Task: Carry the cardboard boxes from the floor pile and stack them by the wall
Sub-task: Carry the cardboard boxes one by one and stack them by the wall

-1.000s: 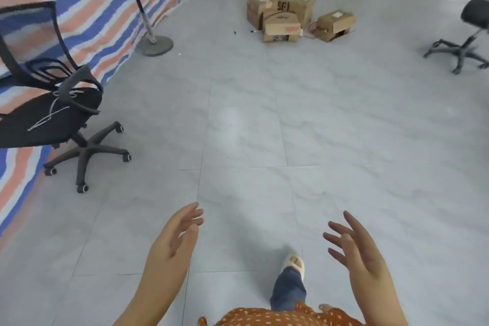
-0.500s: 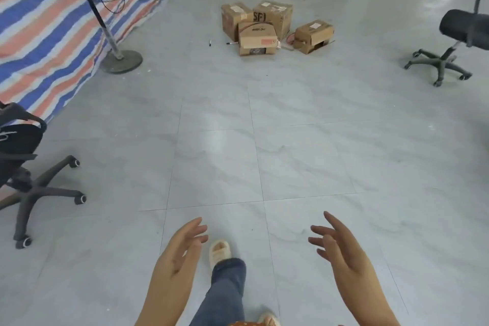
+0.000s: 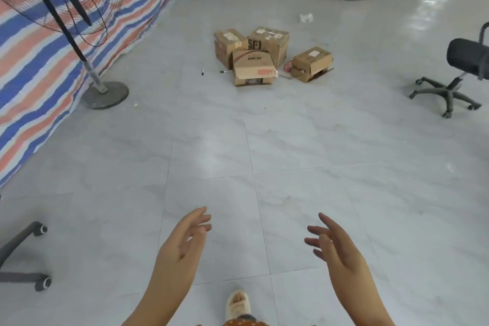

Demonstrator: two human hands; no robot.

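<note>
Hands, left (image 3: 182,243) and right (image 3: 334,249), spread and empty, well short of four closed cardboard boxes (image 3: 267,54).

- Grey tiled floor (image 3: 304,127)
- Four cardboard boxes (image 3: 254,67) piled together on it
- Standing fan (image 3: 104,92), office chair (image 3: 449,90), paper scrap (image 3: 306,18) around

Four brown cardboard boxes (image 3: 267,57) sit bunched on the grey tiled floor. Two taller ones stand at the back, side by side, with white labels on top. A lower box (image 3: 252,69) with a red sticker lies touching them in front. A fourth box (image 3: 312,63) lies just to the right, turned at an angle.
</note>
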